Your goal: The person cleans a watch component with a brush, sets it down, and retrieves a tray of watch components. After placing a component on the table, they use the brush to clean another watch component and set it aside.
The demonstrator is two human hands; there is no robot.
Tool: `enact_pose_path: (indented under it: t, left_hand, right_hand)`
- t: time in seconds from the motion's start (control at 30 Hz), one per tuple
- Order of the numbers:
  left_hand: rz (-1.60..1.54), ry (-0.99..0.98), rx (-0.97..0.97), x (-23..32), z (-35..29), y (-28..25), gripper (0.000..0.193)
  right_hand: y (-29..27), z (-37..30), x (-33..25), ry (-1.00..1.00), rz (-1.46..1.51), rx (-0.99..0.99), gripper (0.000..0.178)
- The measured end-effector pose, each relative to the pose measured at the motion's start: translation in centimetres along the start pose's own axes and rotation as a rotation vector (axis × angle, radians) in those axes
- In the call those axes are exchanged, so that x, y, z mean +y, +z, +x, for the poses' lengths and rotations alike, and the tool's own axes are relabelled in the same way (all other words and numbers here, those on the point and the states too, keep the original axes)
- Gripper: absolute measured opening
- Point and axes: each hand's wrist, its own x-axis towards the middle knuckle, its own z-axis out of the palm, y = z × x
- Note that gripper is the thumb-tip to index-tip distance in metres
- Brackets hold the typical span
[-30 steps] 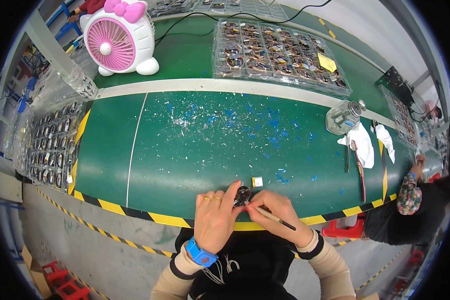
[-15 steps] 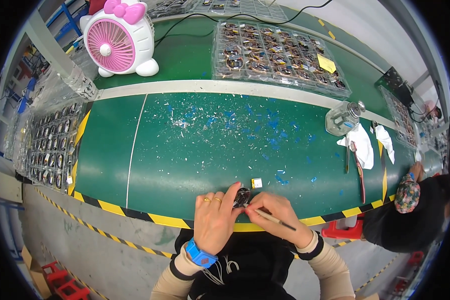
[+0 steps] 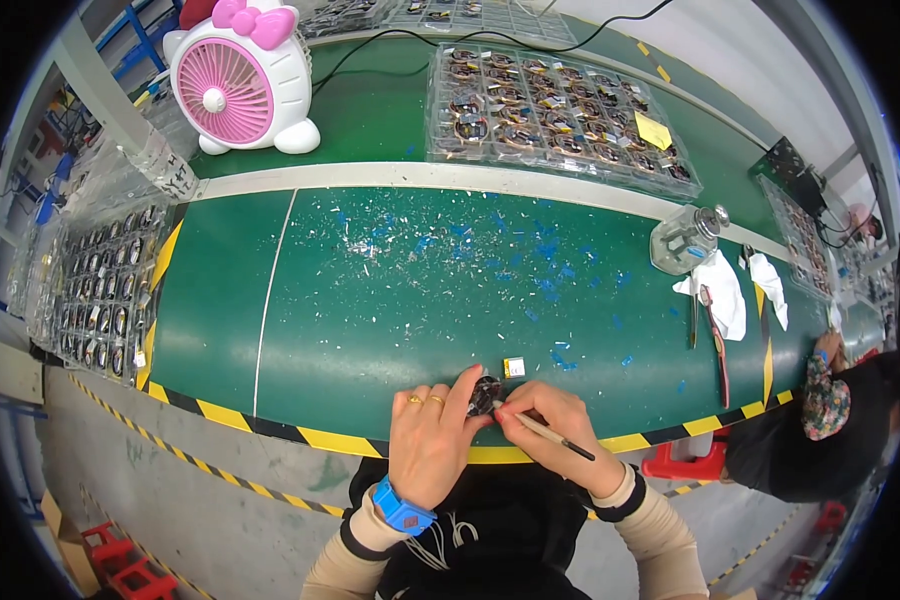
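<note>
My left hand [image 3: 430, 435], with rings and a blue watch [image 3: 403, 508] at the wrist, pinches a small round black electronic part [image 3: 484, 394] over the table's near edge. My right hand [image 3: 550, 432] grips a thin stick-like tool [image 3: 552, 435] with a pale shaft and dark rear end. Its front end points at the right side of the part; the fingers hide whether the tip touches. Just beyond the part lies a small white block with a yellow edge [image 3: 513, 368]. Whether it is wired to the part, I cannot make out.
White and blue scraps [image 3: 545, 245] litter the green table [image 3: 210, 330]. At right are a glass jar [image 3: 682, 240], white tissue [image 3: 722, 290] and a red-handled brush [image 3: 718, 350]. Part-filled trays [image 3: 560, 110] stand behind and at left, near a pink-white fan [image 3: 225, 90]. A co-worker's sleeve [image 3: 826, 400] is at far right.
My right hand and the tool have shifted slightly to the right along the part's edge. My left hand stays put. The co-worker's sleeved arm has moved and stretched out at the right.
</note>
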Motion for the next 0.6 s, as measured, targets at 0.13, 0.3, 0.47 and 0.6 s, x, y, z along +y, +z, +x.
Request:
enact_pose_path:
  t: [0.13,0.3,0.47,0.6]
  left_hand:
    - [0.006,0.005,0.0,0.06,0.09,-0.05,0.056]
    - [0.014,0.024,0.032,-0.02,0.01,0.06,0.057]
    - [0.003,0.009,0.018,0.16,0.23,-0.22,0.056]
    - [0.014,0.022,0.031,0.12,-0.04,-0.13,0.057]
  right_hand:
    - [0.07,0.13,0.0,-0.015,-0.026,0.025,0.012]
    - [0.04,0.08,-0.45,0.015,-0.023,0.06,0.012]
    - [-0.11,0.26,-0.64,-0.053,-0.08,0.008,0.013]
    - [0.05,0.12,-0.9,-0.01,-0.074,0.083,0.015]
